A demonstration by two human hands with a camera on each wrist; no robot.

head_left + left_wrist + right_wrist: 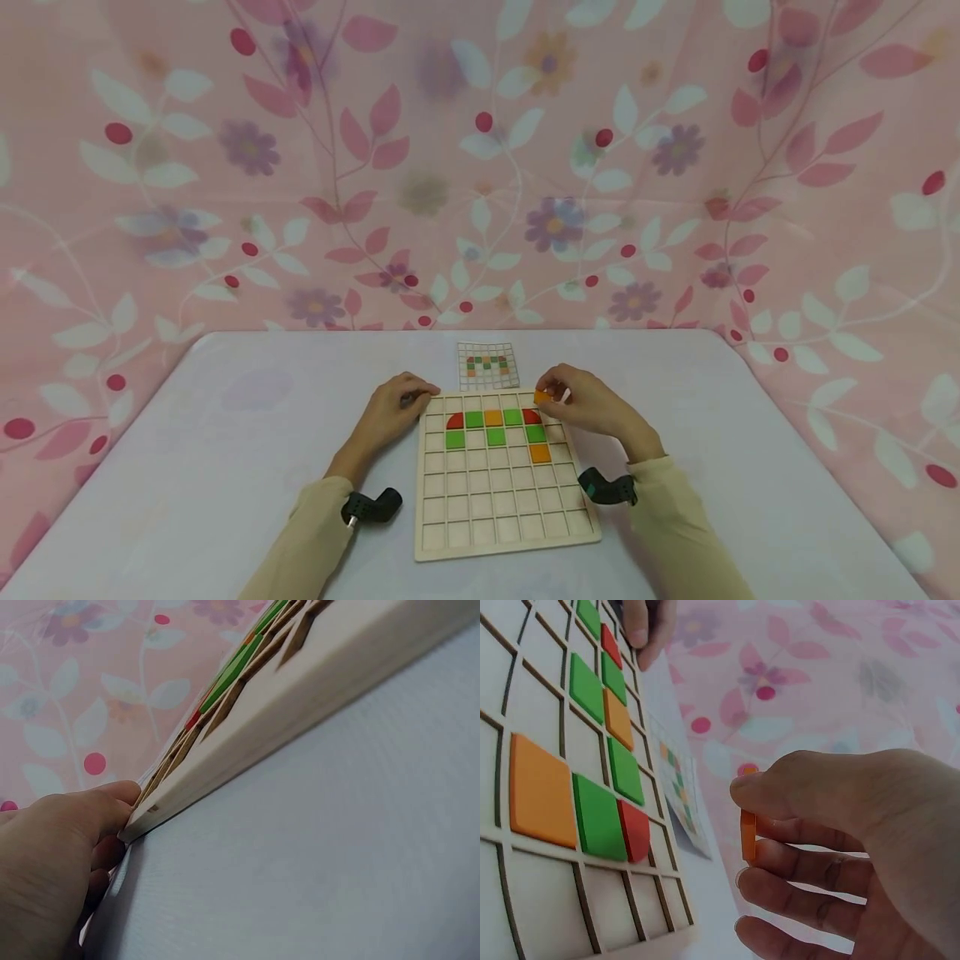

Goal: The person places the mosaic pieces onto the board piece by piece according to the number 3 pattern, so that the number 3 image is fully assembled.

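Observation:
Between thumb and fingers, my right hand (596, 404) pinches a small orange square tile (748, 834), held just above the far right corner of a wooden grid board (480, 504). My left hand (390, 408) grips the board's far left corner, thumb and index finger at its edge in the left wrist view. Tiles lie in the board's far rows: a rounded red tile (455, 421) on the left, another red tile (531, 416) on the right, several green tiles (496, 436) and an orange tile (492, 417) among them. A lower orange tile (540, 452) sits beneath the right-hand green one.
Just beyond the board lies a printed grid card (487, 367) with a coloured pattern. The white-covered table (247, 433) extends to both sides. Behind it hangs a pink floral cloth (480, 167). Each wrist carries a black camera (375, 505).

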